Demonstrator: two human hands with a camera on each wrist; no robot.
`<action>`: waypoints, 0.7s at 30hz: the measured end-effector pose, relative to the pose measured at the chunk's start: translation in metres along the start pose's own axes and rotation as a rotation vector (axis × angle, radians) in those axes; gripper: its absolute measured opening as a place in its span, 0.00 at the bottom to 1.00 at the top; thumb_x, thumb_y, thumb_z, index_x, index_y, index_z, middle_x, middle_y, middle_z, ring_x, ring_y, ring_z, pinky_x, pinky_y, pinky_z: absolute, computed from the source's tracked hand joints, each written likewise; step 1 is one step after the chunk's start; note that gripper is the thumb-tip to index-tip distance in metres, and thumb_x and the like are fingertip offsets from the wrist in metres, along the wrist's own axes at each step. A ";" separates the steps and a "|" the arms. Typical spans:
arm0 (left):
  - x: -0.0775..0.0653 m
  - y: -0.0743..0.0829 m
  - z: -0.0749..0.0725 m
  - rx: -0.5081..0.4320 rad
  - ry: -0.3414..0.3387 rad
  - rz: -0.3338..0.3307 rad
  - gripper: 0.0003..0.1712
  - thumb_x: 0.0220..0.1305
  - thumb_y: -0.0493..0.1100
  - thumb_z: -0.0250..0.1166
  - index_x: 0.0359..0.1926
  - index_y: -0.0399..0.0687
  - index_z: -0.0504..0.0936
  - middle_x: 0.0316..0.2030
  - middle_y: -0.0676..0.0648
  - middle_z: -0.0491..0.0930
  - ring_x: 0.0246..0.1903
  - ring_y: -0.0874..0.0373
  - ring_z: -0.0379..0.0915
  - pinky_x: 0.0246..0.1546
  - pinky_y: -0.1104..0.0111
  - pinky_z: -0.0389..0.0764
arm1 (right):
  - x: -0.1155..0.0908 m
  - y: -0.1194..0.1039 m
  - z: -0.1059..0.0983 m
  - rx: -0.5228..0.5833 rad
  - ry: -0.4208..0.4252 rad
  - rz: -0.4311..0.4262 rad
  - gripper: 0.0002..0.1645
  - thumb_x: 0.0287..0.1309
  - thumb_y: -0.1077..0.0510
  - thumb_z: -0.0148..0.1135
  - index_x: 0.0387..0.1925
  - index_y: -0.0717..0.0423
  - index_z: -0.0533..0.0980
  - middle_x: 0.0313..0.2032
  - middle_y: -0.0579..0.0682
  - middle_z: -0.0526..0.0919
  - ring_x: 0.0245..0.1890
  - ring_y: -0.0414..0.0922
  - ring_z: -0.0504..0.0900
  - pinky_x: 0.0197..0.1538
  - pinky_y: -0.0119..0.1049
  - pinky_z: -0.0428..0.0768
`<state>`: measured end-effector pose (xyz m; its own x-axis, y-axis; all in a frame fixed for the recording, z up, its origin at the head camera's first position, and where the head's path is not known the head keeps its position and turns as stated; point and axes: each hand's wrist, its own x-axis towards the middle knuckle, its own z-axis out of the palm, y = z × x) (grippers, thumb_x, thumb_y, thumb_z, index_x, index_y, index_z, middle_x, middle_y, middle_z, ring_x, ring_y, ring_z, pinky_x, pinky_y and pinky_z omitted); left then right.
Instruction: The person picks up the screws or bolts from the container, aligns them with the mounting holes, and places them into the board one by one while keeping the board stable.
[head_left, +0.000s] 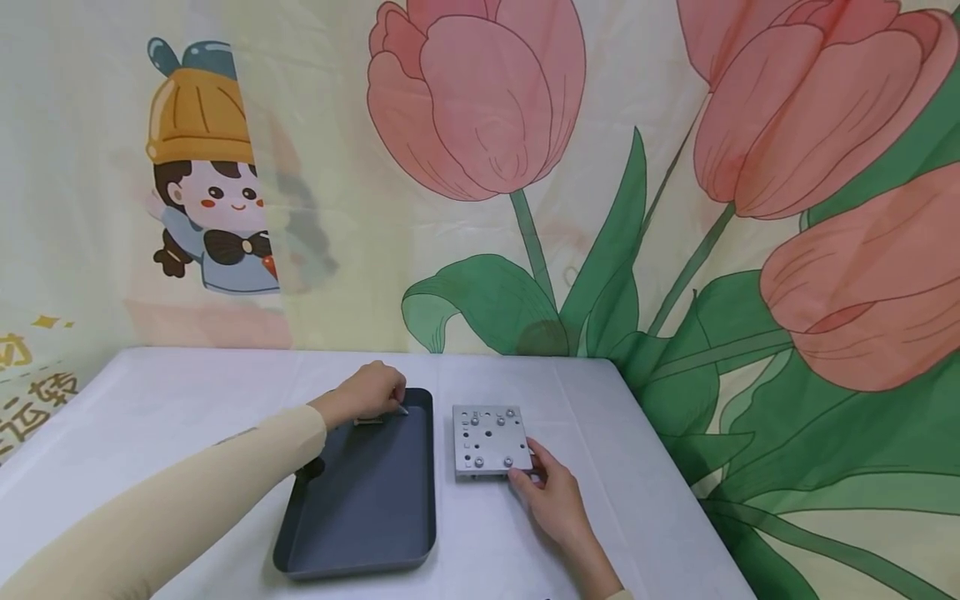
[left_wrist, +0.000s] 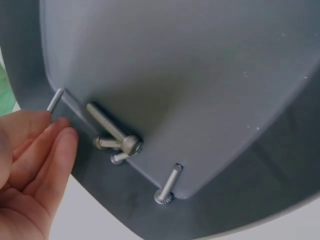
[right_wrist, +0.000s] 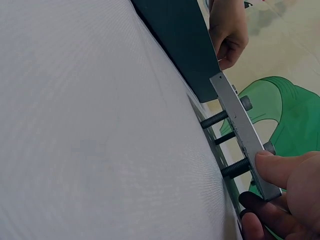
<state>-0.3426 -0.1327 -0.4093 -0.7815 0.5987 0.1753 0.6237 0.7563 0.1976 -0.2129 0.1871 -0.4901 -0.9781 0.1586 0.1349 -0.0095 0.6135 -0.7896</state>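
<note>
My left hand is over the far end of a dark grey tray, pinching a thin silver screw between thumb and fingers. Several loose screws lie beside it in the tray: a larger socket-head screw crosses smaller ones, and a serrated-head screw sits apart near the corner. To the right of the tray is a square metal plate with holes and several bolts in it. My right hand grips the plate's near right corner, thumb on top and fingers underneath. Bolt shanks stick out below the plate.
A white cloth covers the table. Behind it hangs a backdrop printed with tulips and a cartoon figure. A small black object shows at the tray's left edge, partly behind the left sleeve.
</note>
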 end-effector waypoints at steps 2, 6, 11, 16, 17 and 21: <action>0.000 0.001 -0.003 -0.013 0.020 0.011 0.06 0.61 0.31 0.72 0.30 0.44 0.87 0.25 0.51 0.83 0.27 0.58 0.77 0.34 0.61 0.82 | 0.000 0.000 0.000 0.005 -0.001 0.000 0.39 0.66 0.55 0.74 0.75 0.57 0.71 0.55 0.55 0.87 0.51 0.45 0.83 0.54 0.38 0.85; 0.001 0.002 -0.006 -0.054 0.031 0.014 0.04 0.64 0.30 0.72 0.34 0.42 0.89 0.27 0.50 0.85 0.28 0.58 0.79 0.37 0.60 0.84 | 0.001 0.001 0.000 0.010 0.002 -0.005 0.39 0.66 0.55 0.74 0.75 0.57 0.71 0.55 0.55 0.87 0.51 0.45 0.83 0.54 0.37 0.85; 0.005 0.000 -0.005 -0.116 0.043 0.021 0.04 0.64 0.30 0.73 0.37 0.41 0.90 0.30 0.50 0.87 0.31 0.58 0.81 0.39 0.59 0.84 | 0.001 0.002 -0.001 0.008 0.002 -0.005 0.39 0.66 0.55 0.74 0.75 0.57 0.72 0.55 0.55 0.87 0.51 0.45 0.83 0.53 0.38 0.85; 0.007 -0.006 0.000 -0.211 0.063 0.025 0.05 0.65 0.31 0.73 0.39 0.42 0.89 0.31 0.51 0.88 0.32 0.60 0.82 0.41 0.59 0.84 | 0.001 0.002 0.000 0.007 -0.001 0.000 0.39 0.66 0.55 0.74 0.75 0.57 0.72 0.55 0.55 0.87 0.52 0.46 0.83 0.54 0.39 0.85; 0.008 -0.007 0.000 -0.229 0.065 0.025 0.05 0.65 0.31 0.73 0.39 0.42 0.89 0.31 0.52 0.88 0.33 0.60 0.83 0.41 0.59 0.84 | 0.001 0.002 0.000 0.009 0.000 -0.001 0.39 0.66 0.55 0.74 0.75 0.57 0.71 0.55 0.55 0.87 0.52 0.46 0.83 0.54 0.39 0.85; 0.010 -0.003 -0.002 -0.268 0.074 0.034 0.04 0.66 0.31 0.72 0.40 0.43 0.89 0.34 0.51 0.89 0.35 0.60 0.85 0.42 0.60 0.84 | 0.001 0.002 0.001 0.012 0.001 -0.004 0.39 0.66 0.55 0.74 0.75 0.57 0.71 0.55 0.55 0.87 0.51 0.46 0.83 0.54 0.39 0.85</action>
<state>-0.3525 -0.1300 -0.4061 -0.7630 0.5942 0.2545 0.6389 0.6332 0.4369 -0.2139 0.1880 -0.4921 -0.9777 0.1570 0.1393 -0.0163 0.6046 -0.7964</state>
